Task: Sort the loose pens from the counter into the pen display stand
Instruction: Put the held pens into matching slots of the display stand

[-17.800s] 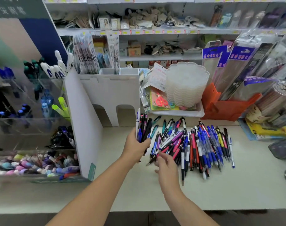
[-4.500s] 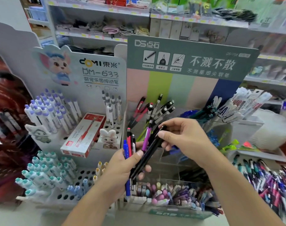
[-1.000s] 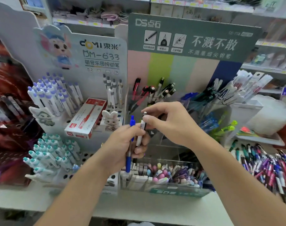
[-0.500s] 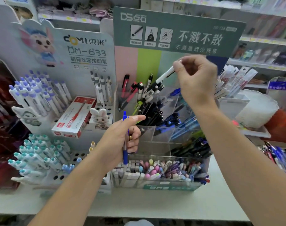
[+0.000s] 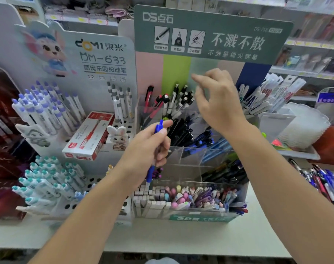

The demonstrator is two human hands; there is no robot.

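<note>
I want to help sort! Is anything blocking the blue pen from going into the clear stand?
Nothing visible does. The left hand holds the blue pen just in front of the clear stand; the empty right hand hovers higher up.

Blue pen (image 5: 158, 128), green-headed pen display stand (image 5: 210, 35), red box (image 5: 90, 136)

both forearms (image 5: 82, 221) bare; no sleeves, apparently no jewellery.

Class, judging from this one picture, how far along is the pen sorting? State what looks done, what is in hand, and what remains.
Done: the clear display stand already holds black-and-white pens in its top row. In hand: the left hand grips one blue pen; the right hand hangs open and empty above the stand. Left: that blue pen, plus a pile of loose pens on the counter at right.
</note>
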